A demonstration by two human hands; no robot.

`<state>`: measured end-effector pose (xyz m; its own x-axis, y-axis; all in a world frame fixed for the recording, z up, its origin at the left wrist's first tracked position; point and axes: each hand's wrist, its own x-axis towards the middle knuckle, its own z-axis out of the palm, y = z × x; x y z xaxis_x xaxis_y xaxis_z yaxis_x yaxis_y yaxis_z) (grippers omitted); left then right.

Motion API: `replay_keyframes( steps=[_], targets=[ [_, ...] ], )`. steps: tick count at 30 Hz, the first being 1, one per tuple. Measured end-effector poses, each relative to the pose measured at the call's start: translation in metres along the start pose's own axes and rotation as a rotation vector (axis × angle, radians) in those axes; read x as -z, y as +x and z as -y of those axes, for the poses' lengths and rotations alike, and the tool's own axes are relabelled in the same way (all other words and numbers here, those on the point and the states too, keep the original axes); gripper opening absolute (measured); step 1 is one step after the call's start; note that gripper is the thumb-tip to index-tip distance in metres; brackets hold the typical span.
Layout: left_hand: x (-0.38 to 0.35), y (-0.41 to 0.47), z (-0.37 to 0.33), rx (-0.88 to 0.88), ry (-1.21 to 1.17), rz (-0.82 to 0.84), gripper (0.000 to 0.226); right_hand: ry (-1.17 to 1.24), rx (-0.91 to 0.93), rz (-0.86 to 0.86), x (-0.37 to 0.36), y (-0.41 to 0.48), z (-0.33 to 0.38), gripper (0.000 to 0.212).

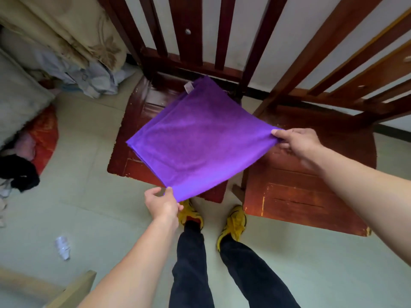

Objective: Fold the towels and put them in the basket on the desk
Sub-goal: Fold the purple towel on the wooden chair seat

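Note:
A purple towel is stretched flat over the seat of a dark red wooden chair, folded into layers, with a small white label at its far corner. My left hand pinches the towel's near corner between thumb and fingers. My right hand pinches the right corner, holding that side lifted above the seat. The far and left edges lie on or just above the seat. No basket or desk is in view.
A second red wooden chair stands right beside the first. Clothes and bedding are piled at the left, with a red bag and dark garment on the floor. A crumpled white bottle lies on the floor. My yellow shoes stand below.

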<state>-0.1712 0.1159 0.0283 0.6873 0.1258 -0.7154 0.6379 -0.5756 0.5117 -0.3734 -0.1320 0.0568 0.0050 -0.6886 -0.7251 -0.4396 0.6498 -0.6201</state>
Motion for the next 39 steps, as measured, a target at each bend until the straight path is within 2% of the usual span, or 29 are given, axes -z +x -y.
replay_keyframes(
  steps=[4, 8, 10, 15, 23, 27, 30, 35, 39],
  targets=[
    [0.032, 0.000, -0.072, -0.101, -0.023, 0.004, 0.019, 0.114, -0.002, 0.032, -0.007, -0.029, 0.042, 0.019],
    [0.054, -0.005, -0.153, -0.114, -0.102, 0.100, 0.024, 0.227, -0.057, 0.091, -0.024, -0.049, 0.088, 0.008],
    [0.060, -0.005, -0.191, -0.108, -0.148, 0.160, 0.023, 0.295, -0.065, 0.099, -0.032, -0.055, 0.110, 0.009],
    [0.072, -0.004, -0.272, -0.125, -0.318, 0.280, 0.018, 0.440, -0.023, 0.067, -0.048, -0.077, 0.160, 0.018],
    [0.101, -0.025, -0.354, -0.255, -0.236, 0.364, 0.012, 0.519, 0.031, -0.050, -0.046, -0.137, 0.213, 0.015],
    [0.108, -0.020, -0.366, -0.225, -0.125, 0.382, 0.013, 0.470, 0.014, -0.105, -0.043, -0.161, 0.211, 0.014],
    [0.109, -0.006, -0.349, -0.200, 0.012, 0.371, 0.013, 0.475, -0.042, -0.141, -0.046, -0.169, 0.183, 0.014],
    [0.117, 0.030, -0.280, -0.156, 0.125, 0.375, 0.016, 0.410, -0.189, -0.163, -0.063, -0.168, 0.102, 0.010],
    [0.129, 0.071, -0.207, -0.020, 0.198, 0.367, 0.011, 0.330, -0.384, -0.167, -0.083, -0.166, 0.013, 0.013]
  ],
)
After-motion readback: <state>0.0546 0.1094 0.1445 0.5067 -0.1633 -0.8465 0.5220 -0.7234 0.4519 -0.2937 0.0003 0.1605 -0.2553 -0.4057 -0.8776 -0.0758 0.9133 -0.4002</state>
